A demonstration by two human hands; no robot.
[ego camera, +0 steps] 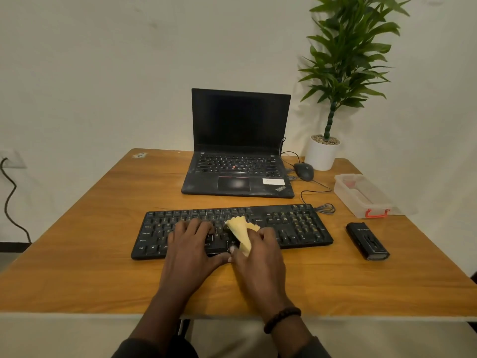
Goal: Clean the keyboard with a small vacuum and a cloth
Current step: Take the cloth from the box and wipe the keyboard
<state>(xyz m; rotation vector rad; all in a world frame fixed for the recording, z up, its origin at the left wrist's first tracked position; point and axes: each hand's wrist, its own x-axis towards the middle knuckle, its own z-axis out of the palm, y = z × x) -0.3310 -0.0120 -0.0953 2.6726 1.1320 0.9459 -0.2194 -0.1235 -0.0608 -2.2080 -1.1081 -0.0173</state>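
A black keyboard [296, 226] lies across the middle of the wooden desk [90, 241]. My left hand [192, 244] rests flat on its keys, left of centre, fingers spread. My right hand [258, 251] grips a folded yellow cloth [241, 229] over the keys just right of the spacebar; the cloth's free end sticks up and away from me. A small black vacuum [366, 240] lies on the desk to the right of the keyboard, untouched.
An open black laptop [238, 151] stands behind the keyboard, with a black mouse [304, 171] and cables to its right. A clear plastic box [362, 195] and a potted plant [324, 153] sit at the far right. A wall outlet with a cable is at left.
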